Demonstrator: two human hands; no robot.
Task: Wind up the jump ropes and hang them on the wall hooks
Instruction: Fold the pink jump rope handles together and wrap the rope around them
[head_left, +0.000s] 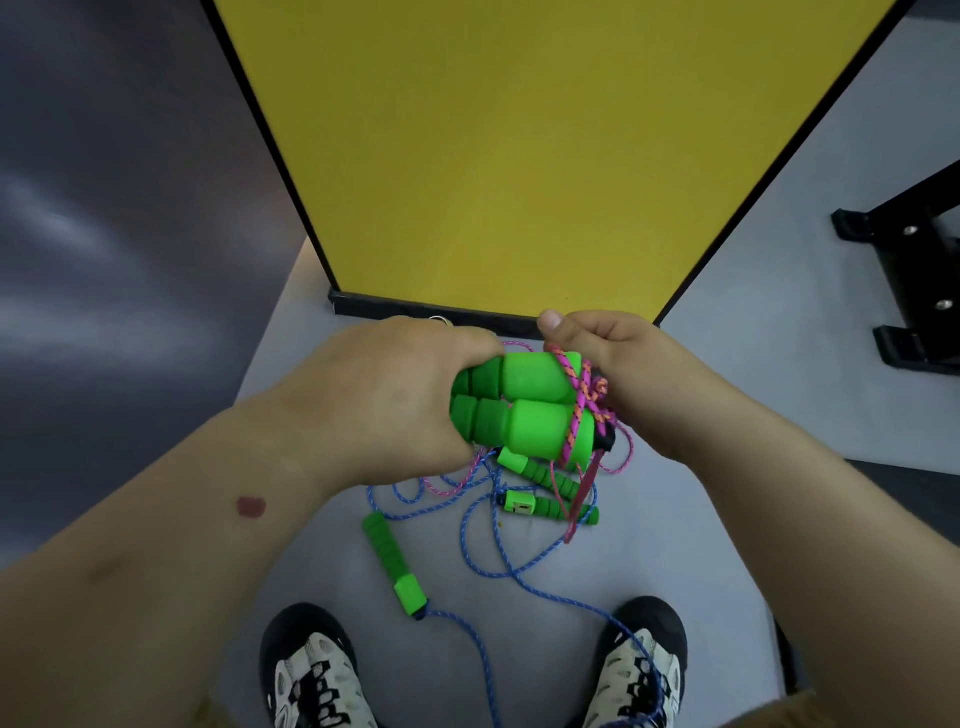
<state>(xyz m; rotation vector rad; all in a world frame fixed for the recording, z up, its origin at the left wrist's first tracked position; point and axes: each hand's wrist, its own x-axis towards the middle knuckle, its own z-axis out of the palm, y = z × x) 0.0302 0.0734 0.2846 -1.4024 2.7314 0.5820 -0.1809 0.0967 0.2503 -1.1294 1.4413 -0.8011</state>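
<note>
My left hand (395, 395) grips two green jump-rope handles (524, 410) side by side at chest height. A pink cord (576, 400) is wound around their right ends. My right hand (613, 364) pinches that pink cord just beyond the handles, thumb up. Loose pink loops hang below. On the grey floor lies a blue jump rope (488, 551) in a tangle, with one green handle (395, 566) near my left shoe and two more green handles (550, 493) under my hands. No wall hooks are in view.
A yellow panel (519, 156) in a black frame stands directly ahead, its base at the floor. A black metal stand foot (914, 280) sits at the right. My two shoes (311, 675) are at the bottom, the blue cord crossing the right one.
</note>
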